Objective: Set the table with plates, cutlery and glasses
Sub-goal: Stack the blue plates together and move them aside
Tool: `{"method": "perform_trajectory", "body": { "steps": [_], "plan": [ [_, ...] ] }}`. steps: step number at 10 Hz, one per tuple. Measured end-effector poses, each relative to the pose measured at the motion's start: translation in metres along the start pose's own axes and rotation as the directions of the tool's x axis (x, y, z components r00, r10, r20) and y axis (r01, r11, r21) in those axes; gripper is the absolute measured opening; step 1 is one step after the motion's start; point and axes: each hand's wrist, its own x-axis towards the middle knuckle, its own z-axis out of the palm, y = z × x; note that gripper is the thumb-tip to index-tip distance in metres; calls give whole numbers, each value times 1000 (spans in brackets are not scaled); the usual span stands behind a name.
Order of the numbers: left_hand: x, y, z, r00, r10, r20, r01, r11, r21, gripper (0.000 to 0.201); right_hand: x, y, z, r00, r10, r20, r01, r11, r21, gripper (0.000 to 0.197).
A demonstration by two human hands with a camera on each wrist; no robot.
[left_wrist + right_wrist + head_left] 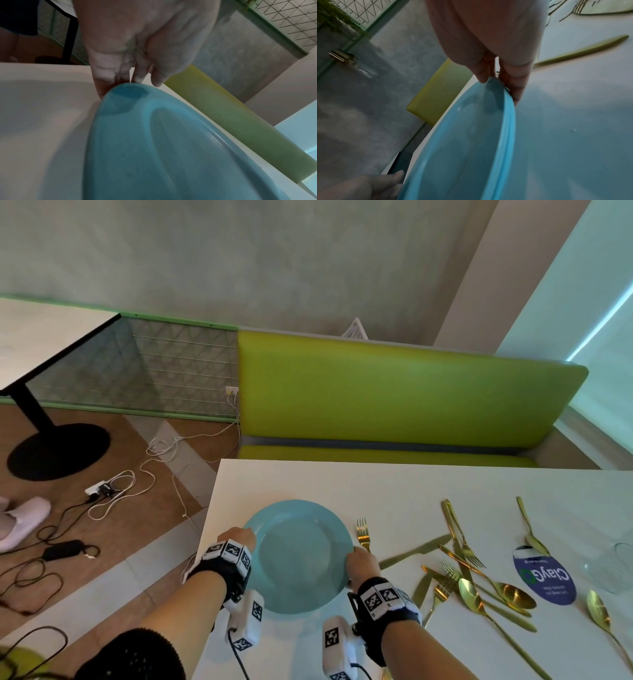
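There is one blue plate [298, 556] and one clear glass [613, 571] at the right edge. The gold cutlery lies partly in a crossed pile. Four spoons [513, 594] can be counted, and four forks [362, 534] as far as the tines show. At least three knives [416, 551] are visible, though the overlap hides the exact number. There is one round blue sticker [544, 577]. Two white worktops are in view, the near worktop [445, 484] and a second worktop [41, 330] farther left.

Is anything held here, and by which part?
The blue plate, by its rim: the left hand grips the left edge, the right hand the right edge.
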Motion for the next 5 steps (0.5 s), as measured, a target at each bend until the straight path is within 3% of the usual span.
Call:
{"method": "perform_trajectory", "body": {
  "steps": [1, 2, 5],
  "plan": [
    [2, 1, -5, 1000, -15, -2, 15, 1000, 2, 45, -1, -12, -2, 999, -10, 48, 19, 982, -186, 35],
    [10, 0, -10, 1000, -9, 2, 9, 999, -38, 41, 4, -20, -2, 995, -29, 99, 51, 974, -219, 36],
    [40, -2, -33, 993, -57, -107, 33, 977, -211, 47, 34, -49, 15, 990, -26, 139, -8, 970, 241, 29]
  ]
}}
